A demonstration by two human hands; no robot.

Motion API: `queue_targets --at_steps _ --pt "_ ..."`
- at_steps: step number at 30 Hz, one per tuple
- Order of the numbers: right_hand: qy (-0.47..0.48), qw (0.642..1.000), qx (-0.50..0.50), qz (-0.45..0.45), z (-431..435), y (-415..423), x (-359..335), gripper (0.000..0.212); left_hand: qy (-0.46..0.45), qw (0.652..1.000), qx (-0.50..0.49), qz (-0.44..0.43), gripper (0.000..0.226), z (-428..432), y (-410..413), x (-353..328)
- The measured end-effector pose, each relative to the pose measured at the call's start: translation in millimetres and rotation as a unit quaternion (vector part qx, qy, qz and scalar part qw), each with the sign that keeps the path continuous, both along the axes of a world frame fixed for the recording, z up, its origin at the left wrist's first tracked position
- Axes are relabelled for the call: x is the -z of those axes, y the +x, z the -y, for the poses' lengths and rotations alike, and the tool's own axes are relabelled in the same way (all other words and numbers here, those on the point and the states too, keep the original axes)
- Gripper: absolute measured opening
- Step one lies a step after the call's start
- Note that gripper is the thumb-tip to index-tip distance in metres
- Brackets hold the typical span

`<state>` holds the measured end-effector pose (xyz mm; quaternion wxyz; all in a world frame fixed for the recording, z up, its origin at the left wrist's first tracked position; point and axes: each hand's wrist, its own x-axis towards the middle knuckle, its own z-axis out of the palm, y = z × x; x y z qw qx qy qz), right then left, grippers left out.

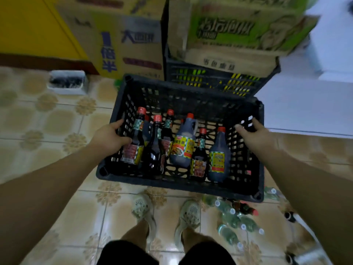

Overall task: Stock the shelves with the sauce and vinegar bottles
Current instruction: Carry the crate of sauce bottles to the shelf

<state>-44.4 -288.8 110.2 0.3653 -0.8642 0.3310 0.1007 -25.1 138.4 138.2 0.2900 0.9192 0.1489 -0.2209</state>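
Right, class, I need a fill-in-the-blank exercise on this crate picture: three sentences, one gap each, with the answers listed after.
1. The bottles in the crate all have ____ caps.
2. The left hand and the right hand hold a plastic crate whose colour is ____.
3. Patterned ____ cover the floor.

Missing words: red; black; tiles.

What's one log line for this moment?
left hand: grips black crate, left wall | right hand: grips right wall | inside: red-capped sauce bottles | shelves: not in view
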Motion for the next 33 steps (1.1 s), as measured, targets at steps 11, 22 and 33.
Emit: queue_targets --at_steps 11,22,33 --pt "-0.088 0.995 0.034 0.028 -29 -95 -184 0.084 -0.018 0.995 0.091 0.020 0.080 -21 -24 -166" --pt "-0.142 0.955 0.254 0.050 -32 -291 -272 0.085 -0.037 0.937 0.339 0.073 0.083 62 -48 -260" --pt "-0.154 0.889 0.432 0.002 13 -536 -307 0.086 -0.079 0.855 0.508 0.066 0.084 231 -184 -273"
